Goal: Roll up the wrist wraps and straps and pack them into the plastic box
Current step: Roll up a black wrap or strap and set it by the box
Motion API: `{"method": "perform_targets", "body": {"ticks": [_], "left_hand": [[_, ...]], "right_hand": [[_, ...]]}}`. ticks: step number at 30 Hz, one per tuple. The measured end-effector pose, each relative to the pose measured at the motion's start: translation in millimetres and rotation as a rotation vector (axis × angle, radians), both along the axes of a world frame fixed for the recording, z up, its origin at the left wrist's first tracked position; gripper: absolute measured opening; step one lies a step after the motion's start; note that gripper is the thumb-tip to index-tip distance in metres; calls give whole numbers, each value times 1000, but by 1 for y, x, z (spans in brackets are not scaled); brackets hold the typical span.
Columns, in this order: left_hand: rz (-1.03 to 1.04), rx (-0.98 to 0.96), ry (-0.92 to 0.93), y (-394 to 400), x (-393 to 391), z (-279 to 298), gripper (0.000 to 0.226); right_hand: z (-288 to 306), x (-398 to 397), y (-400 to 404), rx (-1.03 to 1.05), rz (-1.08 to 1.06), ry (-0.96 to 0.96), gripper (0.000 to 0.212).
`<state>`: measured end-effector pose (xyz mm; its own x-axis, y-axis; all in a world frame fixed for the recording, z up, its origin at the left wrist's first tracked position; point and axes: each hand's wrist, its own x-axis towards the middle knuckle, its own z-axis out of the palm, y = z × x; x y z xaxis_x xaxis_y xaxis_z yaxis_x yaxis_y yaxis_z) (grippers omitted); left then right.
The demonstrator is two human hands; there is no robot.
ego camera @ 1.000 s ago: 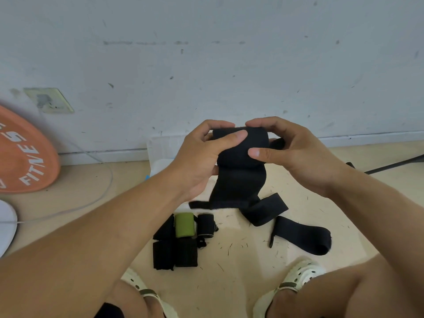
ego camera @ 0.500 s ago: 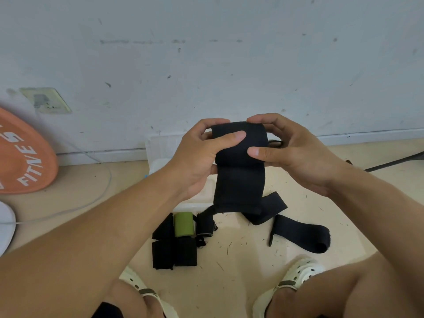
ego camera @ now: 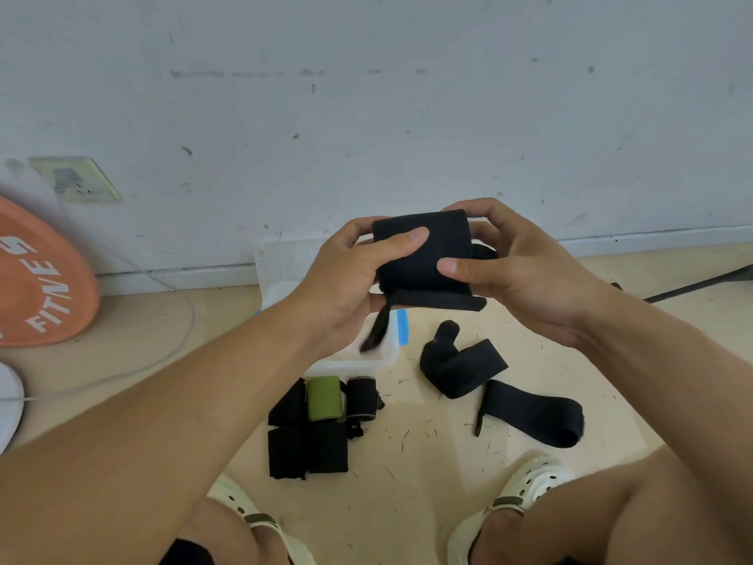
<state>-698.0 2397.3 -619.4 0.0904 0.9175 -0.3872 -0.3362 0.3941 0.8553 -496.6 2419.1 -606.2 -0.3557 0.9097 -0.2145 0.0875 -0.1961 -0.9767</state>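
Two hands hold one black wrist wrap (ego camera: 423, 258) in the air above the plastic box (ego camera: 358, 360), which sits on the floor against the white wall (ego camera: 366, 95). The left hand (ego camera: 342, 287) curls round the wrap's left end, thumb lying across its front; the right hand (ego camera: 525, 275) curls round the right end, thumb pressed on the front and fingers over the top. Each grip is closed on the wrap. It is nearly all rolled, with a short flap along its lower edge and a thin loop (ego camera: 377, 330) dangling toward the box.

Just right of the box lie two loose black wraps (ego camera: 460, 369), (ego camera: 533, 413). Just in front of the box sit a green roll (ego camera: 324, 398), a small black roll (ego camera: 362, 399) and flat black pieces (ego camera: 305, 450). Well left of the box, an orange weight plate (ego camera: 40, 275) leans on the wall.
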Motion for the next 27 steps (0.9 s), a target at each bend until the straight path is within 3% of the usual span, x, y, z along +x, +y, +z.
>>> {"method": "perform_targets", "body": {"ticks": [6,9,13,18,23,27], "left_hand": [[2,-26,-21,-1,-1,0,48],[13,22,16,-1,-2,-3,48],[-46,146,143,-1,-3,-6,53],[-108,233,231,-6,1,-10,63],[-33,-1,54,-7,9,-8,49],[-7,-86,142,-7,14,-14,52]], "right_hand": [[-2,-1,-1,58,30,-45,51],[2,-4,-1,-68,1,40,38],[3,-7,-2,-246,-22,39,40],[-2,-9,-3,-319,-19,66,42],[-6,-16,-4,-221,-143,118,48],[-14,-23,-10,-41,-99,-83,70]]}}
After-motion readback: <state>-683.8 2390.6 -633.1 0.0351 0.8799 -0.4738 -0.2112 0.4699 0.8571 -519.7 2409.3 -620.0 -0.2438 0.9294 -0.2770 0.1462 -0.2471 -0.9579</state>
